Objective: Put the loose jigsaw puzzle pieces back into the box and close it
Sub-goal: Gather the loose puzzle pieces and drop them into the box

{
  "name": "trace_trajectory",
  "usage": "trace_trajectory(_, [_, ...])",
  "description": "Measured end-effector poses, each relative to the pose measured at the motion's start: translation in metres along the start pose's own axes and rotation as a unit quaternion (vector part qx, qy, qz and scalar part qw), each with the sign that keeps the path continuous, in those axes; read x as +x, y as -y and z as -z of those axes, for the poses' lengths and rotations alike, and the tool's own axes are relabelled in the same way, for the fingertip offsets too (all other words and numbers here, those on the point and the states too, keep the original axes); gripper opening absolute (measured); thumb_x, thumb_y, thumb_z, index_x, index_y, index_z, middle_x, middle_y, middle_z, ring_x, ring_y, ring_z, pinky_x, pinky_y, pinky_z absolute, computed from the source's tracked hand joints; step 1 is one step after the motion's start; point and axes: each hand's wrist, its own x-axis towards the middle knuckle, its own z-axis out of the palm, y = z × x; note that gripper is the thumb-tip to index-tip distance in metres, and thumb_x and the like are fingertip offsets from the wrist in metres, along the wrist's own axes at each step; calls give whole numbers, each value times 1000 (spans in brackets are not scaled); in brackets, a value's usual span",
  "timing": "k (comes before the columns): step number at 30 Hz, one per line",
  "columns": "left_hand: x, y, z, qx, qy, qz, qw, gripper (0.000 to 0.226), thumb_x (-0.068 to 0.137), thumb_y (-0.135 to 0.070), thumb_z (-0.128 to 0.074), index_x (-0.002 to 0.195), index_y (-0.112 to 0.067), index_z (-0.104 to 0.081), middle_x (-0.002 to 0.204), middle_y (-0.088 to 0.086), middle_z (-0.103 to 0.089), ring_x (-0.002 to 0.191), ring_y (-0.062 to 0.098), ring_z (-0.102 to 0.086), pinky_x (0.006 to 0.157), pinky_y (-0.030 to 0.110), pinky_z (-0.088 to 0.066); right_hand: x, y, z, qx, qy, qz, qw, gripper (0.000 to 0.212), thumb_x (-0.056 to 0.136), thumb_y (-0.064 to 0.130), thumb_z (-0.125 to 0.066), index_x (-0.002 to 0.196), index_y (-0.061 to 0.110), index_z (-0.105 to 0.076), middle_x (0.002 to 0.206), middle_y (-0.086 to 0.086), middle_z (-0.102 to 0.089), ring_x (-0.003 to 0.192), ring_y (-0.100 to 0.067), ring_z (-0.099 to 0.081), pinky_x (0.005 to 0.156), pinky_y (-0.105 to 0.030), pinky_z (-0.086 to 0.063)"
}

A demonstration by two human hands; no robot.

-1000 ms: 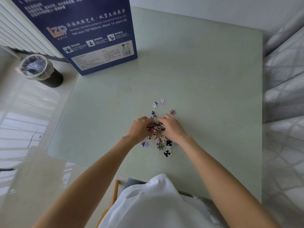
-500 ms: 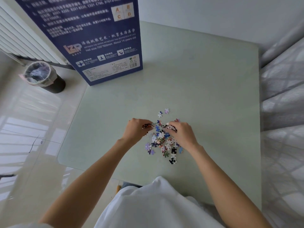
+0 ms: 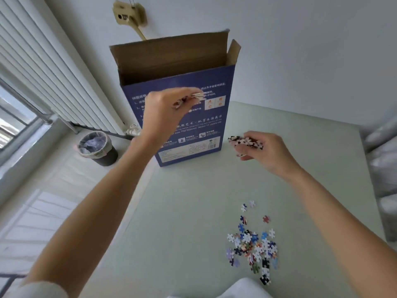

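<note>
A tall blue puzzle box [image 3: 193, 130] stands upright at the table's far left corner, its brown top flaps open. My left hand [image 3: 165, 112] is raised in front of the box's face, below the opening, and pinches a small bunch of puzzle pieces [image 3: 193, 97]. My right hand [image 3: 264, 149] hovers to the right of the box's base and grips a clump of joined pieces [image 3: 245, 141]. A heap of loose coloured pieces [image 3: 253, 246] lies on the pale green table [image 3: 184, 222] near me.
A dark waste bin [image 3: 96, 148] with a plastic liner stands on the floor left of the table, below a white radiator [image 3: 43, 82]. A white wall is behind the box. Grey bedding [image 3: 384, 160] lies past the table's right edge.
Both hands have lifted away from the heap with pieces in them and moved toward the box, the left one higher. The view has tilted up, showing the box's open top.
</note>
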Motion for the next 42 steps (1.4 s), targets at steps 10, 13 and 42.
trace_trajectory(10, [86, 61, 16, 136, 70, -27, 988, 24, 87, -19, -64, 108, -10, -70, 99, 8, -72, 82, 21, -70, 81, 28, -53, 117, 99, 3, -194, -38, 161, 967, 28, 86, 24, -65, 111, 14, -63, 100, 3, -62, 92, -14, -61, 71, -24, -55])
trace_trajectory(13, [83, 69, 14, 157, 109, 45, 981, 28, 89, -24, -62, 113, -11, -67, 105, 12, -70, 92, 28, -67, 85, 35, -52, 144, 111, -5, -263, -55, 204, 941, 27, 86, 27, -65, 110, 16, -66, 99, -2, -68, 85, -13, -63, 73, -25, -50])
trace_trajectory(42, [67, 73, 26, 164, 40, -33, 985, 21, 94, -27, -53, 101, -19, -71, 91, -3, -72, 78, 15, -66, 66, 32, -54, 181, 103, -36, -346, -48, 290, 891, 14, 89, 22, -59, 99, 19, -70, 95, 2, -71, 87, -14, -65, 77, -35, -53])
